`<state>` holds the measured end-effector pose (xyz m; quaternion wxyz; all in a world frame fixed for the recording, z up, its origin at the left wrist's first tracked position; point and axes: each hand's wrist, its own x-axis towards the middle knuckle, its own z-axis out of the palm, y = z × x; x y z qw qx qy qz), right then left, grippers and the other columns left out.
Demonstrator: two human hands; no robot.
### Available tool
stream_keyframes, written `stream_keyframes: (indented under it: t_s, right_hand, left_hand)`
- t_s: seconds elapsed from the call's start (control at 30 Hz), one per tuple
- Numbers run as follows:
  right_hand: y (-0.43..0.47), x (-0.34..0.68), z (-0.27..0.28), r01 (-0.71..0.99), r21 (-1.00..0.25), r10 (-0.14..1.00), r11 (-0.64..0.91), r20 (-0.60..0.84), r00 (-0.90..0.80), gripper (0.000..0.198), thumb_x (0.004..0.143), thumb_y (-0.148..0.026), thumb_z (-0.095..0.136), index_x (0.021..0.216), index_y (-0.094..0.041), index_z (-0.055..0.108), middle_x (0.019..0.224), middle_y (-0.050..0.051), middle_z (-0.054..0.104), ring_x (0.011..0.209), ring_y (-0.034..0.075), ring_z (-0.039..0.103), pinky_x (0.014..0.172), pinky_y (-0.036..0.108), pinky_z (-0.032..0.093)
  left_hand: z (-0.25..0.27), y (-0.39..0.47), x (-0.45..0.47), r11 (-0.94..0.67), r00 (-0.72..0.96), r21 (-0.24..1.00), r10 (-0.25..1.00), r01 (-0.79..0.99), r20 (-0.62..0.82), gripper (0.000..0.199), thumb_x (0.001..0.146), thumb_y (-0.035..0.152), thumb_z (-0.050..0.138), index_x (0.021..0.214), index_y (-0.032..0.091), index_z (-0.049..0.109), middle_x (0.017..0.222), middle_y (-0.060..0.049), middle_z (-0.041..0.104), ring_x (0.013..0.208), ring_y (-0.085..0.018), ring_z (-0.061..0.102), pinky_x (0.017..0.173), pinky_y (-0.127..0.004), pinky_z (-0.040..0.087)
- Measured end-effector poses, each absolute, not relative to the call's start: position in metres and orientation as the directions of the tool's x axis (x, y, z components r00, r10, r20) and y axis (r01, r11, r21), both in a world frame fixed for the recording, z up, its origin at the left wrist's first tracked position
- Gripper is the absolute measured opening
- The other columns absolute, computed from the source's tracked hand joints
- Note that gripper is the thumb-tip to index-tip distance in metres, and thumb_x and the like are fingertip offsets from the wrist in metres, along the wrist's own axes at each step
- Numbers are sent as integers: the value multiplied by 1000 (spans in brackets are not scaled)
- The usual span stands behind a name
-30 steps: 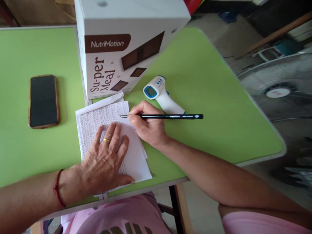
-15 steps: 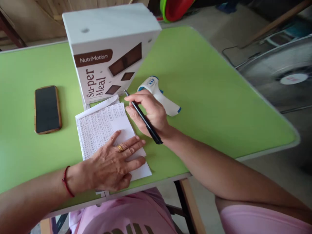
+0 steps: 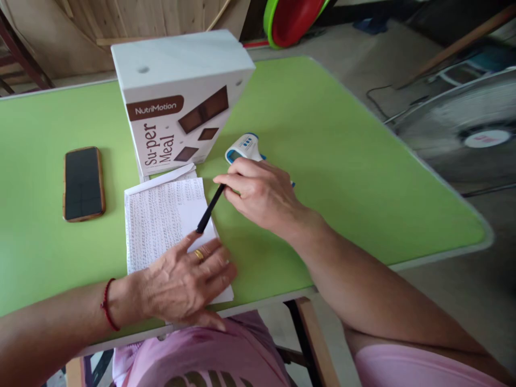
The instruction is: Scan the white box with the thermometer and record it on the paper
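My right hand (image 3: 262, 196) holds a black pen (image 3: 210, 209) by one end, between thumb and fingers, just right of the paper. The pen slants down to the left, and its other end meets the index fingertip of my left hand (image 3: 183, 282); whether it touches is hard to tell. My left hand, with a gold ring and red bracelet, rests palm down with fingers spread over the lower part of a stack of paper sheets (image 3: 153, 220). Rows of small handwriting cover most of the top sheet; its right part is blank. Partly behind my right hand lies a white and blue infrared thermometer (image 3: 244, 148).
A white NutriMotion box (image 3: 181, 64) stands upright behind the paper on the green table (image 3: 342, 177). To the left lies a phone (image 3: 84, 184) in a brown case. A fan (image 3: 479, 129) stands beyond the table's right edge.
The pen has swung round in my right hand, its far end now pointing toward my left hand. My left hand has slid slightly down, and the lower sheets sit more evenly under the top one.
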<state>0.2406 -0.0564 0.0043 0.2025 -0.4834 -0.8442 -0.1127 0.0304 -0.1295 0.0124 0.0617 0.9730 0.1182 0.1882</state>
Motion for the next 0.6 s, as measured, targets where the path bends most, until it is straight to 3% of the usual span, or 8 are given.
stream_keyframes:
  t_s: [0.07, 0.13, 0.23, 0.33, 0.43, 0.6]
  right_hand:
    - [-57, 241, 5, 855, 6, 778, 519, 411, -475, 22, 86, -12, 53, 91, -17, 74, 77, 6, 62, 69, 16, 53, 63, 31, 41]
    - [-59, 240, 6, 841, 23, 772, 541, 384, -507, 20, 85, -12, 55, 87, -17, 74, 76, 5, 60, 69, 15, 51, 63, 31, 39]
    - [-63, 235, 8, 816, 72, 744, 574, 370, -556, 18, 84, -12, 57, 77, -18, 73, 75, 5, 58, 72, 16, 50, 66, 32, 35]
    - [-71, 228, 12, 786, 112, 700, 608, 391, -597, 20, 87, -12, 54, 77, -18, 71, 77, 4, 59, 74, 16, 49, 69, 32, 33]
    - [-79, 222, 18, 696, 75, 605, 714, 436, -667, 18, 91, -18, 53, 88, -18, 70, 82, 4, 64, 80, 17, 50, 72, 33, 35]
    - [-81, 216, 16, 478, -88, 454, 874, 501, -737, 12, 84, -22, 65, 94, -16, 70, 81, 3, 69, 83, 17, 52, 83, 35, 39]
  left_hand:
    - [17, -130, 30, -981, 803, 169, 178, 98, 569, 48, 91, 53, 44, 93, 9, 63, 91, -11, 66, 83, -23, 60, 68, -38, 49]
    - [24, -126, 27, -982, 677, 187, 162, 37, 718, 36, 93, 43, 44, 80, 12, 59, 77, -6, 59, 67, -17, 54, 55, -33, 43]
    - [30, -109, 18, -947, 508, 301, 317, 116, 801, 19, 93, 31, 44, 87, 15, 53, 77, -3, 50, 71, -16, 51, 58, -32, 44]
    - [27, -90, 10, -816, 244, 521, 574, 250, 781, 14, 90, 32, 48, 99, 21, 48, 85, -3, 46, 78, -17, 49, 69, -34, 46]
    - [17, -74, 5, -689, -19, 666, 691, 284, 723, 22, 89, 42, 51, 101, 24, 47, 91, -4, 43, 85, -19, 48, 79, -38, 45]
    - [-3, -49, -5, -494, -110, 817, 832, 297, 544, 41, 85, 51, 59, 114, 27, 43, 114, -7, 45, 109, -23, 48, 95, -42, 41]
